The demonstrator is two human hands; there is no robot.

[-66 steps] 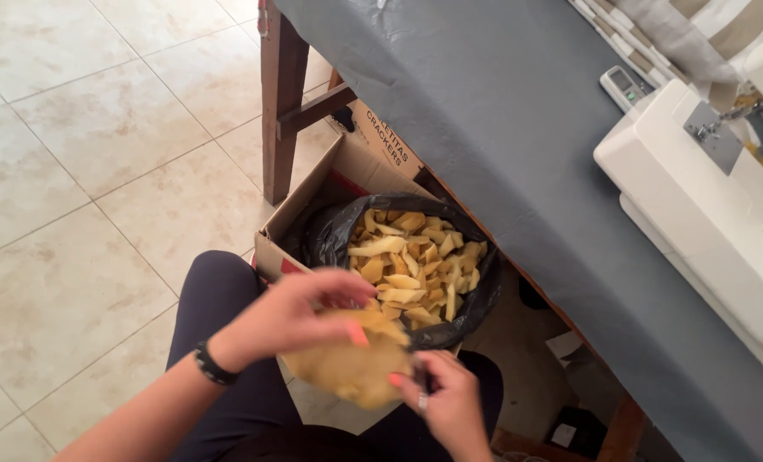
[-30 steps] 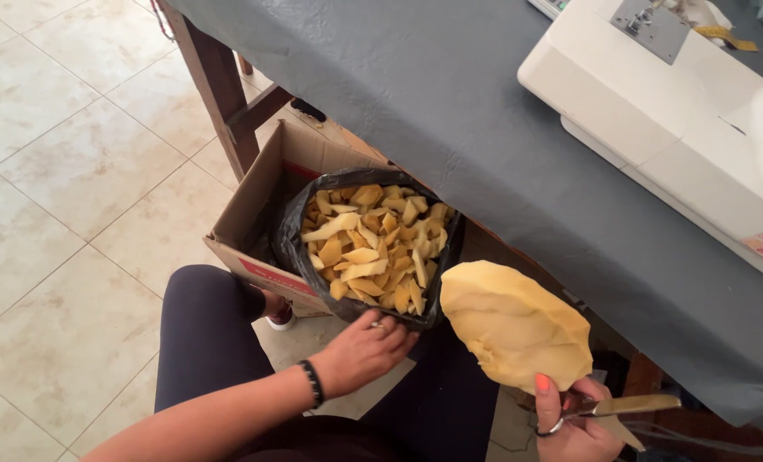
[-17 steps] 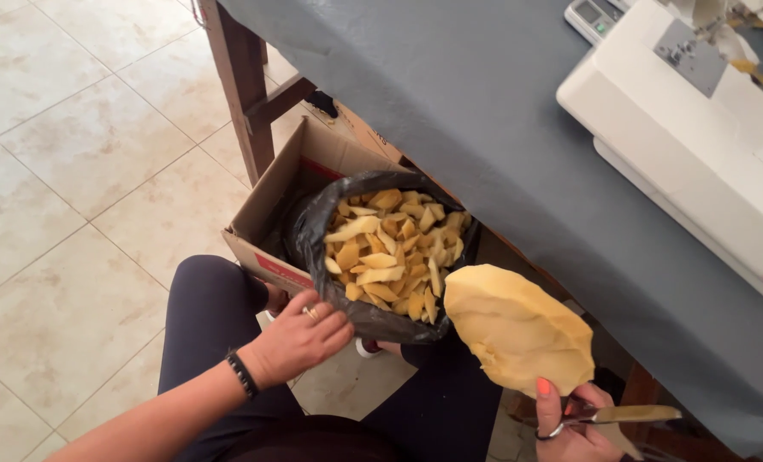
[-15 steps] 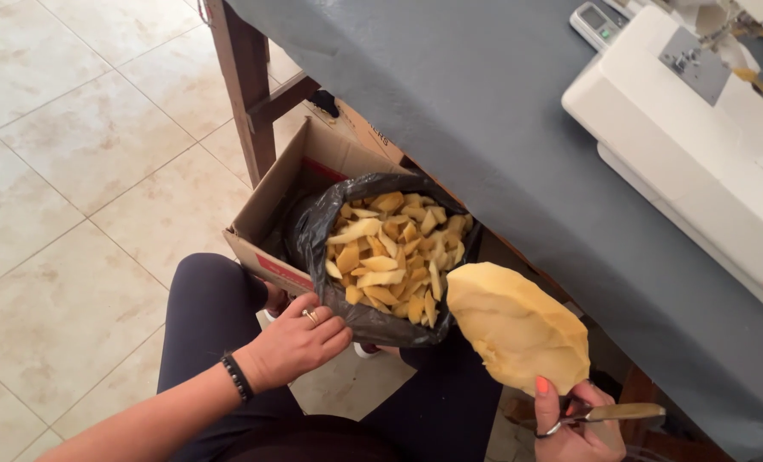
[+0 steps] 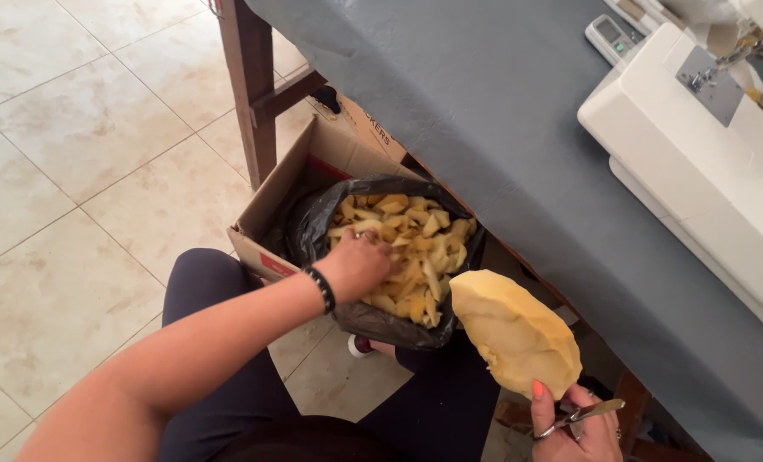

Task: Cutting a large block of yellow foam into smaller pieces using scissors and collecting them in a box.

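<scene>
the left hand (image 5: 360, 265) has moved from the lap into the black bag (image 5: 381, 321) of yellow foam scraps (image 5: 407, 248) at 12 o'clock, fingers curled among them, while the right hand (image 5: 574, 423) at 5 o'clock still pinches the yellow foam pad (image 5: 514, 329) and scissors (image 5: 582, 415).

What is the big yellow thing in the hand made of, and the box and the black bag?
The yellow piece, held by the right hand, looks like soft foam: matte, spongy, with cut edges. The box looks like brown cardboard, with plain dull flaps. The black bag looks like thin plastic: shiny and wrinkled.
</scene>
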